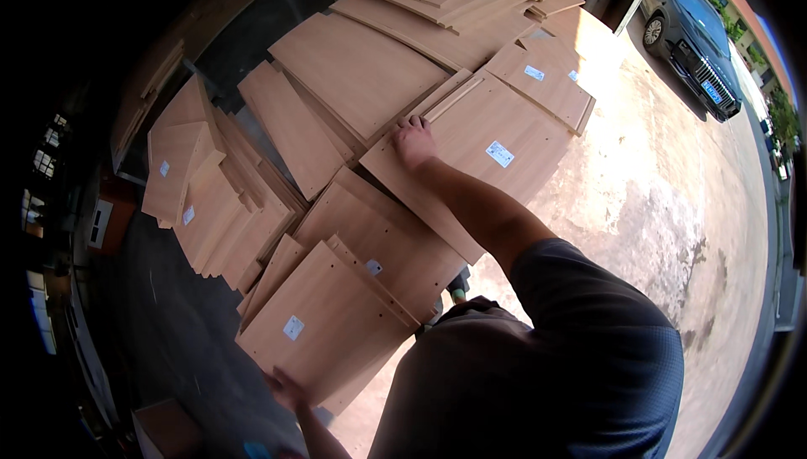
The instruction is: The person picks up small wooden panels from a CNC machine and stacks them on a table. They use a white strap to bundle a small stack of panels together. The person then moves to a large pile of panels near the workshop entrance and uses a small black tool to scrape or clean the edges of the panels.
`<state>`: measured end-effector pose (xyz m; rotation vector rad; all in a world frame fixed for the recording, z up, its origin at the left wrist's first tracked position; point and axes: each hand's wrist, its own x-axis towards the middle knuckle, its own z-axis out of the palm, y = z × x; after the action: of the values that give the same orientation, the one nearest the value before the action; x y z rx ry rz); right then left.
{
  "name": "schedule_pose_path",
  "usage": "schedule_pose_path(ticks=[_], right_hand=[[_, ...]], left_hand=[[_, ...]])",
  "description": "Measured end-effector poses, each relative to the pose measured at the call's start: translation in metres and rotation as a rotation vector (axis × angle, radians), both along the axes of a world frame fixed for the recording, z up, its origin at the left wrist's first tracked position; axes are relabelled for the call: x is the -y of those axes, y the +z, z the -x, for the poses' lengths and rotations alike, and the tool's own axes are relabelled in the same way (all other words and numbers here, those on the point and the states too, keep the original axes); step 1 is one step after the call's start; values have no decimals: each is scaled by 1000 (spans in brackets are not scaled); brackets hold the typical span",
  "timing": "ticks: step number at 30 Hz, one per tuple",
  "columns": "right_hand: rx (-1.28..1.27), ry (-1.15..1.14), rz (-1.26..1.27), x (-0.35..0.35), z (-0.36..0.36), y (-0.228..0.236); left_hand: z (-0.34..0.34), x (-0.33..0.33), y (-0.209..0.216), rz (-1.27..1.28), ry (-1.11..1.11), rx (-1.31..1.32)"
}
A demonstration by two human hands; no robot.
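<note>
1. In the head view, your left hand point(287, 389) is low in the picture, at the lower left edge of the nearest board point(332, 316). Your fingers touch that edge, but they are partly in shadow, so you cannot tell whether they grasp it or only rest there.
2. That board is wood-coloured and lies tilted in front of your body, with a white label point(292, 328) on its face and small dark holes near its edges.
3. Your right arm reaches forward, and your right hand point(414, 141) lies with bent fingers at the far left side of a large board point(471, 131). Your palm faces down; whether your fingertips close around the edge, you cannot tell.
4. The large board also bears a white label point(499, 154), and a narrow strip point(454, 96) runs along its far side, just beside your hand.
5. Between your two hands, a middle board point(378, 224) lies partly under its neighbours.
6. To your left, a fanned stack point(227, 228) stands over the dark floor point(185, 350); more panels point(361, 72) spread out ahead.
7. At upper right, a dark car point(693, 43) stands beyond the sunlit concrete point(656, 224).
</note>
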<state>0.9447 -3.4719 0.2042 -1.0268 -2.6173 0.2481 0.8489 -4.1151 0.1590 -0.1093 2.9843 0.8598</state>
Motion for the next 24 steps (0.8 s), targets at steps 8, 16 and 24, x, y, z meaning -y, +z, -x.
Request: schedule_pose_path(ticks=[8,16,24], right_hand=[[67,50,-96,-18,6,-34],[83,110,-58,-9,9,-28],[-57,430,-28,219,-4,-4]], left_hand=[[1,-12,13,52,-41,-140],[-15,-9,37,82,90,-42],[-7,8,13,-139,-33,-75]])
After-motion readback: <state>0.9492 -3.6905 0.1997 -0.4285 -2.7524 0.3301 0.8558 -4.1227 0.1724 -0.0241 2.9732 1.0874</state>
